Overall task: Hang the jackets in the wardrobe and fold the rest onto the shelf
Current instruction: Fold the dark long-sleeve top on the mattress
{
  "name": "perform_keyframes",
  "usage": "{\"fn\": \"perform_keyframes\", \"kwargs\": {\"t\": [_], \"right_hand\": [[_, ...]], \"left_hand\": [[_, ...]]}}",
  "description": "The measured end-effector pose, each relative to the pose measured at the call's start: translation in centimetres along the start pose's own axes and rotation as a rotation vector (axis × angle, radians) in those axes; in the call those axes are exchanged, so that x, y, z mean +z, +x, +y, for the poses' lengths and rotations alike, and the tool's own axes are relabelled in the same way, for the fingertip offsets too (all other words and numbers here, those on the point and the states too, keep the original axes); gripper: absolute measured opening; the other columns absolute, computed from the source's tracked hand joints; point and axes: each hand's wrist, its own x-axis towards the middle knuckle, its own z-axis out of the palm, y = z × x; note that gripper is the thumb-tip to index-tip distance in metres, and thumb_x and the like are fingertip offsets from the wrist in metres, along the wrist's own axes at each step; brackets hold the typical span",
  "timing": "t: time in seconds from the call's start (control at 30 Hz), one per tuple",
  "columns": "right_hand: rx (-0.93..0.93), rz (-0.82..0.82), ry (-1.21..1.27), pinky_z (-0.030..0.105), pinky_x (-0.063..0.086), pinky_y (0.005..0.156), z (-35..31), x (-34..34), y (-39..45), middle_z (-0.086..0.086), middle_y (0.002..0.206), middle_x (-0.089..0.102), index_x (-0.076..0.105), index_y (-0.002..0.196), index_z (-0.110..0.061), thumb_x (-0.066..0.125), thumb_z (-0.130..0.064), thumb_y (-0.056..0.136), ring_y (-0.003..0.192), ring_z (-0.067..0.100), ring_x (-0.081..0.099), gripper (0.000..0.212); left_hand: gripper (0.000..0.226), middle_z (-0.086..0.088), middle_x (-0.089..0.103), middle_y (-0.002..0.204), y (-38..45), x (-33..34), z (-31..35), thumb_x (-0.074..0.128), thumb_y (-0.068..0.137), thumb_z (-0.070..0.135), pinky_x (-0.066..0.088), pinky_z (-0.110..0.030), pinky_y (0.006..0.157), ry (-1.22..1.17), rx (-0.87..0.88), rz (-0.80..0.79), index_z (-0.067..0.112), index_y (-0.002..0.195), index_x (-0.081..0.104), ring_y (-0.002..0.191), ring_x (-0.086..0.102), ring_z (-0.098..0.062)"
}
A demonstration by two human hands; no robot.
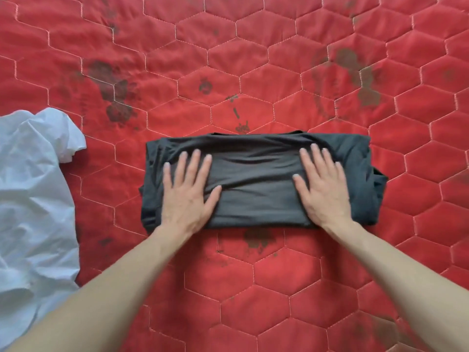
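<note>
Midway across the red hexagon-quilted mattress (304,288) lies a dark grey folded soft knit garment (256,179), both hands, left (189,191) and right (323,186), pressed flat on it, fingers spread; light and floppy, probably best lifted from beneath both short ends; a crumpled white garment (33,199) sits at the mattress's left edge

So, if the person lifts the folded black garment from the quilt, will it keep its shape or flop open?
The folded black garment looks thin and soft, with wrinkles under the left hand and right hand, so it will probably sag. Loose layers at its right end may slip open unless supported from below. It seems light, and unlikely to slide on the quilt.
</note>
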Motion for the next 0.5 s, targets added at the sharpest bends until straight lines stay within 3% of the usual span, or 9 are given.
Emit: {"fn": "perform_keyframes", "kwargs": {"t": [0.13,0.23,0.37,0.5], "right_hand": [[0.225,0.042,0.009,0.055,0.021,0.125,5.3,-0.4,-1.0,0.006,0.173,0.019,0.024,0.165,-0.022,0.031,-0.051,0.105,0.159,0.029,0.018,0.067],[0.321,0.014,0.104,0.055,0.016,0.126,6.4,-0.9,-1.2,0.005,0.174,0.011,0.017,0.166,-0.024,0.026,-0.054,0.105,0.16,0.028,0.01,0.069],[0.33,-0.017,0.137,0.056,0.013,0.128,6.2,-1.7,-1.3,0.006,0.175,0.005,0.012,0.167,-0.024,0.029,-0.053,0.108,0.161,0.028,0.004,0.068],[0.595,0.034,0.253,0.052,0.008,0.128,5.8,-1.6,-3.7,0.005,0.175,0.003,0.006,0.167,-0.024,0.029,-0.058,0.106,0.161,0.024,0.001,0.073]], "left_hand": [[0.079,-0.002,0.008,0.176,-0.6,0.4,-2.7,0.034,0.099,0.065,0.006,-0.063,0.127,-0.067,-0.162,0.025,0.028,0.167,0.018,0.162,0.004,-0.026],[0.084,-0.004,0.002,0.176,-0.5,-0.5,-2.7,0.03,0.096,0.068,0.002,-0.062,0.127,-0.166,-0.248,-0.015,0.027,0.167,0.016,0.162,-0.005,-0.025],[0.082,-0.008,0.004,0.176,-1.5,-1.5,-1.9,0.028,0.097,0.069,-0.001,-0.06,0.128,-0.081,-0.222,-0.047,0.027,0.167,0.017,0.162,-0.005,-0.032],[0.076,-0.01,0.011,0.175,-3.9,-0.6,1.1,0.032,0.101,0.061,0.01,-0.059,0.128,-0.009,-0.037,0.002,0.022,0.166,0.024,0.162,0.005,-0.03]]}}
